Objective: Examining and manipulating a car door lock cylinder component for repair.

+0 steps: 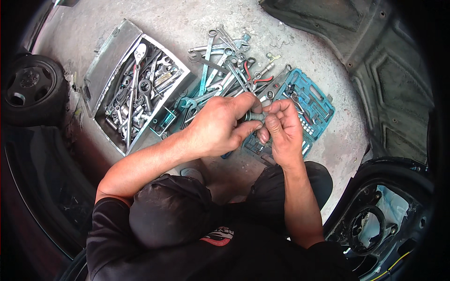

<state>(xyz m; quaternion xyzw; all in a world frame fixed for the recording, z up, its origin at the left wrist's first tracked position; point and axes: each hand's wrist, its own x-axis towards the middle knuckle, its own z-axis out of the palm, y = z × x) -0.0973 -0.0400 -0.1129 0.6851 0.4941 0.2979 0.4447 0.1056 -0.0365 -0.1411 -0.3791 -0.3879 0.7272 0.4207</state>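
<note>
Head view: the left hand (220, 129) and right hand (281, 129) meet above the concrete floor (187, 23), both sets of fingers closed around 1 small grey metal socket piece (255, 116) pinched between them. It looks stiff, light and possibly greasy, so best taken by its round sides. Beneath lies an open teal plastic socket case (314, 100); left of it sit a pile of loose steel spanners (225, 65) and an open grey metal toolbox (136, 89). No labels are legible.
</note>
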